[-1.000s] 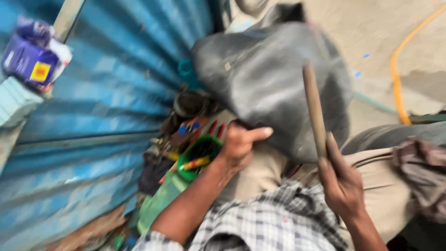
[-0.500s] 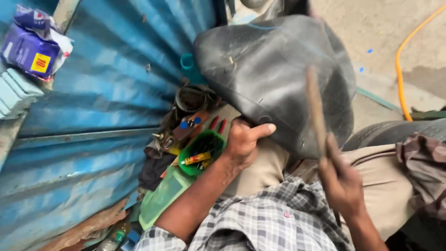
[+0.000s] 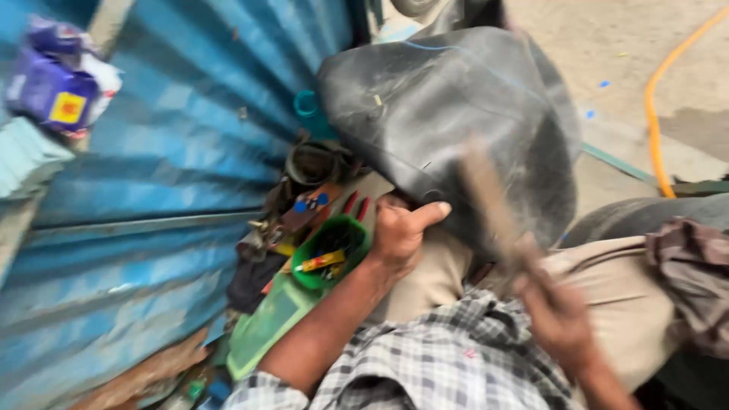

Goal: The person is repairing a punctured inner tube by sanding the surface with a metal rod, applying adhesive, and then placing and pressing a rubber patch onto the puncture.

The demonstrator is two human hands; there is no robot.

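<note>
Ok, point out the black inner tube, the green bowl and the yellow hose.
black inner tube (image 3: 456, 114), head view, its broad top face.
green bowl (image 3: 351, 231), head view, its right rim.
yellow hose (image 3: 651, 114), head view, mid-curve.

Bowl (image 3: 332, 250) lies left of tube (image 3: 456, 129) on lap.
</note>
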